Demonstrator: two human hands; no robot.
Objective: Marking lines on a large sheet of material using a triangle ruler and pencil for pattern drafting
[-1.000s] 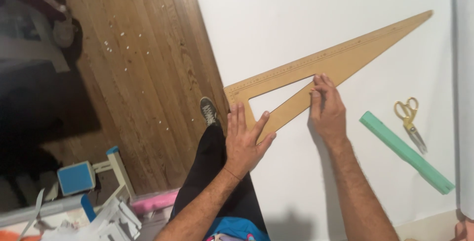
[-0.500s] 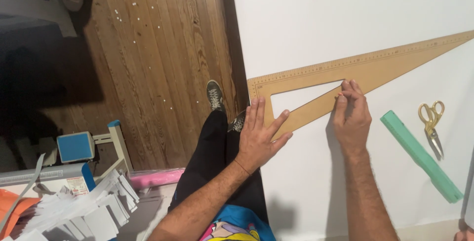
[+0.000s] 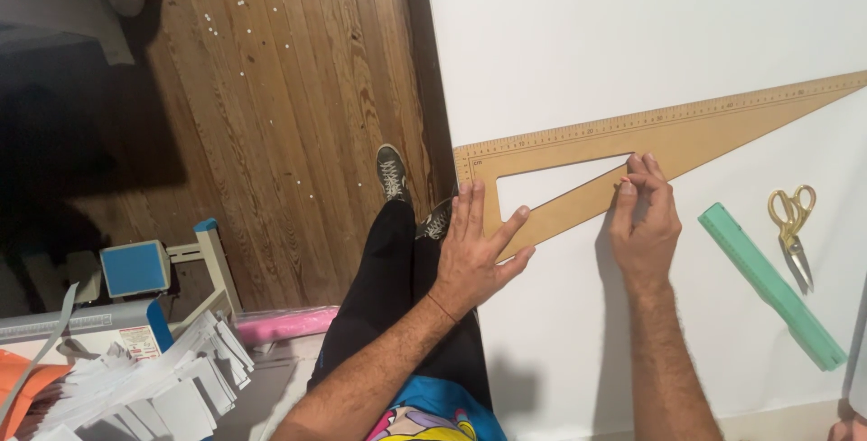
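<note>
A large wooden triangular set square (image 3: pixel 686 129) with a cut-out middle lies on the white table surface (image 3: pixel 632 35). My left hand (image 3: pixel 474 256) lies flat with fingers spread on the square's short corner at the table's edge. My right hand (image 3: pixel 643 220) pinches a small pencil-like tool, mostly hidden by the fingers, at the inner edge of the cut-out near its narrow tip.
A mint-green straight ruler (image 3: pixel 769 286) and gold-handled scissors (image 3: pixel 793 224) lie to the right of my right hand. Wooden floor (image 3: pixel 271 89) is to the left, with my shoes (image 3: pixel 393 173), a stack of white papers (image 3: pixel 144 387) and a pink roll (image 3: pixel 284 324).
The view has shifted so the set square sits further right and higher. Both hands keep their places on it; my right hand stays at the cut-out's inner edge.
</note>
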